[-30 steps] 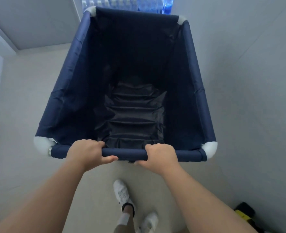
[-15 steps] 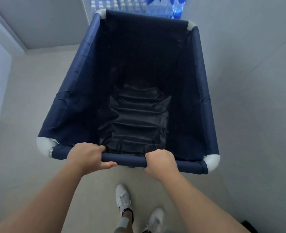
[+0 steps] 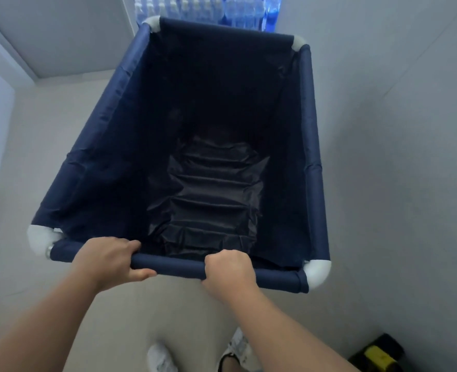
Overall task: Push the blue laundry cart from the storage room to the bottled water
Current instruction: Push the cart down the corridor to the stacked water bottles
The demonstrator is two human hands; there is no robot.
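Here, two hands (image 3: 109,260) on one cart (image 3: 312,146).

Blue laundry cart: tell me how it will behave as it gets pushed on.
The blue laundry cart probably pushes light, since its bin looks empty. Its wrinkled fabric walls would likely sag if pressed, so the rail gripped by the left hand and right hand is the stiff part. Tall and narrow, it might tip if shoved hard.

Matt woven cloth laundry cart (image 3: 93,146)
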